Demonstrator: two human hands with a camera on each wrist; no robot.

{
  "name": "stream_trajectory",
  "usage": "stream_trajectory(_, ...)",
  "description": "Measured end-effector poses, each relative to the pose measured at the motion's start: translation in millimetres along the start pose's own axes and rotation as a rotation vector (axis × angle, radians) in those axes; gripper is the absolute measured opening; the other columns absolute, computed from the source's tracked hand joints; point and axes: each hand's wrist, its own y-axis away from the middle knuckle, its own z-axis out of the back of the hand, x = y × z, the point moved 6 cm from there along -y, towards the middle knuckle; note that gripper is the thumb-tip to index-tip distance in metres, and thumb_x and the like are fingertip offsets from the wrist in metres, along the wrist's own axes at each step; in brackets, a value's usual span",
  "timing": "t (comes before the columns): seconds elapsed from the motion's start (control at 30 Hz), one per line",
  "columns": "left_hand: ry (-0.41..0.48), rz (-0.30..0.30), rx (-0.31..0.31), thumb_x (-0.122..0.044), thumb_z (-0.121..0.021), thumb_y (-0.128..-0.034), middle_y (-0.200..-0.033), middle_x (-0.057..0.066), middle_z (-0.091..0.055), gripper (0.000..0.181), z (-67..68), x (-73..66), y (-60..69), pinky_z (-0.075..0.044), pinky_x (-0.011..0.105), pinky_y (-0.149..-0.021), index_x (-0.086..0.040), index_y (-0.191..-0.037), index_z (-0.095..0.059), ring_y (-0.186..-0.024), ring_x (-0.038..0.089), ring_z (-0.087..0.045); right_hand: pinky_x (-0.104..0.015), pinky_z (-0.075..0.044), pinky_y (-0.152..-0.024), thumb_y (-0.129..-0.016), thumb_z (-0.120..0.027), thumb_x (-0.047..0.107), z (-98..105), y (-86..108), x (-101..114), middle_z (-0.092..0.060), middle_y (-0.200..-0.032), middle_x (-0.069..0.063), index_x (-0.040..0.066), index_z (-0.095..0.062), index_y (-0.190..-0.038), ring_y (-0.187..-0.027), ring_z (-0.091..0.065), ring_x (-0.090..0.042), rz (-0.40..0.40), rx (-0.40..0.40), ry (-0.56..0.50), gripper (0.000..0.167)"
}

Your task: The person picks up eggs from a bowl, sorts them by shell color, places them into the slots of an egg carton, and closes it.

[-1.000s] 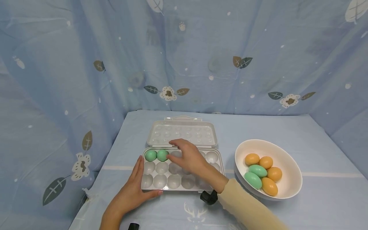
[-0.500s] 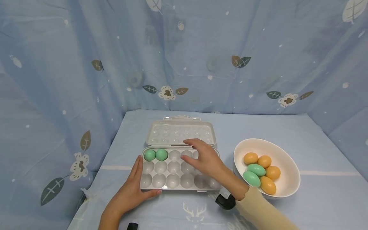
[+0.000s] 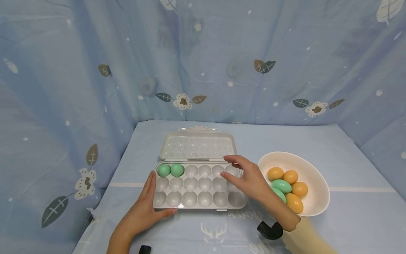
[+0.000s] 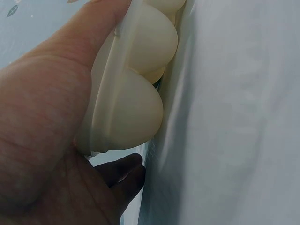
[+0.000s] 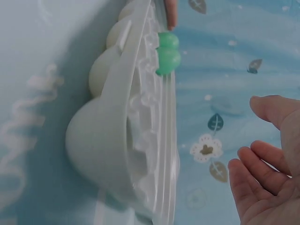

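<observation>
A white egg tray [image 3: 196, 192] with rows of round cups lies on the table, its see-through lid [image 3: 198, 145] folded back behind it. Two green eggs [image 3: 170, 170] sit side by side in the far left cups. My left hand [image 3: 142, 208] rests along the tray's left end, thumb at the front edge; the left wrist view shows the thumb by the rim and the rounded cup undersides [image 4: 133, 110]. Over the tray's right end hovers my right hand [image 3: 250, 180], fingers apart with nothing between them. In the right wrist view, the right hand [image 5: 269, 173] is clear of the tray.
To the right stands a white bowl [image 3: 318, 183] holding several orange eggs [image 3: 299, 189] and green eggs [image 3: 281, 186]. My right forearm covers part of the bowl's near left side. A patterned blue curtain [image 3: 215, 63] hangs behind the blue-covered table [image 3: 352, 162].
My right hand has moved right, from beside the green eggs to the tray's right end near the bowl. The left hand keeps its place at the tray, and the eggs stay put.
</observation>
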Motion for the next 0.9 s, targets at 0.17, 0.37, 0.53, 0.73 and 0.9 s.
stream_trajectory(0.17,0.002,0.001,0.002,-0.069,-0.083,-0.0731,-0.173,0.016,0.005,0.142,1.0,-1.0,-0.9,-0.024,0.063,-0.121,-0.009,-0.166,0.006,-0.158,0.043,-0.009,-0.042,-0.056,-0.101,-0.089,-0.084,0.024,15.6,10.4,-7.9,-0.070,-0.132,-0.005,0.012,-0.066,-0.134,-0.117,-0.069,-0.032,0.000,-0.039,0.031,0.049)
stream_trajectory(0.37,0.002,-0.011,-0.004,-0.067,-0.084,-0.0732,-0.173,0.017,0.004,0.142,1.5,-2.2,-1.2,-0.024,0.063,-0.121,-0.008,-0.166,0.006,-0.158,0.043,-0.010,-0.044,-0.057,-0.098,-0.087,-0.085,0.019,33.3,22.5,-17.1,-0.071,-0.129,-0.007,0.008,-0.067,-0.132,-0.113,-0.071,-0.031,0.000,-0.070,0.106,0.049)
stream_trajectory(0.53,0.003,-0.010,-0.004,-0.068,-0.084,-0.0731,-0.173,0.016,0.004,0.142,0.9,-1.8,-1.7,-0.024,0.063,-0.121,-0.009,-0.166,0.006,-0.158,0.042,-0.010,-0.043,-0.056,-0.099,-0.088,-0.085,0.023,49.3,33.6,-28.5,-0.070,-0.130,-0.008,0.008,-0.066,-0.133,-0.115,-0.070,-0.030,-0.048,-0.075,0.149,0.051)
stream_trajectory(0.73,0.006,-0.013,-0.004,-0.067,-0.084,-0.0732,-0.173,0.017,0.004,0.142,0.4,-1.4,-1.5,-0.024,0.064,-0.121,-0.008,-0.166,0.006,-0.157,0.044,-0.010,-0.048,-0.055,-0.099,-0.092,-0.080,0.034,63.6,46.8,-41.9,-0.069,-0.132,-0.008,0.011,-0.064,-0.136,-0.119,-0.068,-0.032,-0.130,-0.076,0.169,0.052)
stream_trajectory(0.9,0.002,-0.028,-0.014,-0.066,-0.085,-0.0734,-0.173,0.018,0.003,0.141,1.1,-2.2,-1.3,-0.023,0.064,-0.121,-0.007,-0.166,0.005,-0.157,0.043,-0.010,-0.051,-0.057,-0.094,-0.091,-0.081,0.032,73.9,57.5,-47.9,-0.070,-0.129,-0.008,0.012,-0.065,-0.135,-0.113,-0.071,-0.035,-0.141,-0.090,0.207,0.050)
